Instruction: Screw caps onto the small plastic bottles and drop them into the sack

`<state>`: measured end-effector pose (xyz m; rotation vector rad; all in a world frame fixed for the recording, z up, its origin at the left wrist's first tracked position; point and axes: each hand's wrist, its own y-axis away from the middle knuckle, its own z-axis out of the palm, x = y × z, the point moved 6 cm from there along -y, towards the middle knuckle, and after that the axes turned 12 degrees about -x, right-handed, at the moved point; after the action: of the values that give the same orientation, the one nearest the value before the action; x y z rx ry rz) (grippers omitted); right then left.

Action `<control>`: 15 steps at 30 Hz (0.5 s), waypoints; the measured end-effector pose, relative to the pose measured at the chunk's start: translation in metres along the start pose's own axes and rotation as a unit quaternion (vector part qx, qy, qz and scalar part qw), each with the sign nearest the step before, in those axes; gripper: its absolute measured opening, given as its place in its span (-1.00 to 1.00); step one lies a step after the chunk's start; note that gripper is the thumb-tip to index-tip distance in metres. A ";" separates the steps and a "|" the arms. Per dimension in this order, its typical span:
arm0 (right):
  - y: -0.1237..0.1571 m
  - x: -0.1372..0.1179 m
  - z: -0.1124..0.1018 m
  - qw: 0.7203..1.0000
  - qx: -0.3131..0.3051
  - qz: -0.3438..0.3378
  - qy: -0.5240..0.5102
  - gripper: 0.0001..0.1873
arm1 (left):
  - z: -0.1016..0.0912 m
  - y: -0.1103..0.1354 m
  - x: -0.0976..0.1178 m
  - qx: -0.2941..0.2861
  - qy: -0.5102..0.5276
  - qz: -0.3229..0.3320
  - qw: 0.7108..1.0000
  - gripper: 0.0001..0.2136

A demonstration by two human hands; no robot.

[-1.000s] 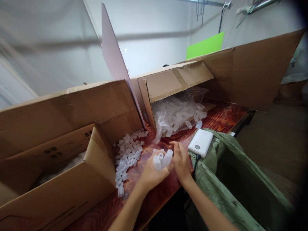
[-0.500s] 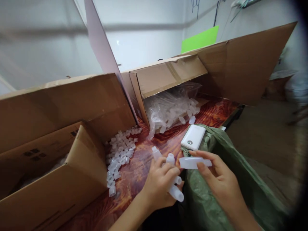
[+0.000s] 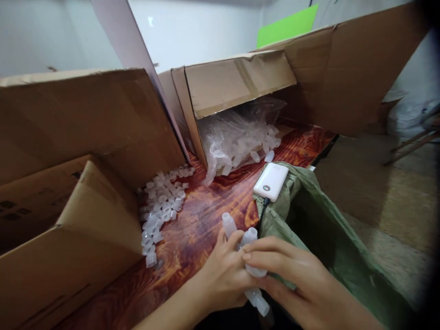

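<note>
My left hand (image 3: 222, 275) is closed around a bunch of small translucent plastic bottles (image 3: 229, 225), whose necks stick up above the fingers and out below. My right hand (image 3: 292, 275) lies against the left one, its fingers pinching one bottle (image 3: 255, 272) of the bunch. Both hands hover at the near edge of the wooden table (image 3: 206, 201), beside the rim of a green sack (image 3: 309, 215). A heap of loose translucent caps (image 3: 161, 204) lies on the table to the left.
An open cardboard box (image 3: 85, 229) stands at the left. Another box (image 3: 233, 78) lies on its side at the back, holding a clear bag of bottles (image 3: 237, 140). A white power bank (image 3: 271, 181) with a cable rests on the sack's rim. Floor shows at right.
My right hand, which held a single bottle out over the sack, has come back to the left hand and now pinches a bottle in the bunch. The view has dipped and shifted.
</note>
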<state>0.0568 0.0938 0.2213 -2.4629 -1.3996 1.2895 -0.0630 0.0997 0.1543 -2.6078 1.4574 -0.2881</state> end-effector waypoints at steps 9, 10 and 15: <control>-0.007 -0.005 0.016 0.999 -0.014 -0.021 0.041 -0.56 | -0.004 0.004 -0.005 0.009 0.040 -0.006 0.999 -0.72; -0.007 -0.004 0.017 0.999 -0.017 -0.022 0.043 -0.55 | -0.005 0.004 -0.006 0.011 0.043 -0.007 0.999 -0.72; -0.009 0.000 0.019 0.999 -0.014 -0.018 0.037 -0.53 | -0.007 0.006 -0.008 0.028 0.054 -0.017 0.998 -0.73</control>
<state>0.0379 0.0920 0.2125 -2.4638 -1.4457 1.1666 -0.0740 0.1035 0.1594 -2.6114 1.4174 -0.4731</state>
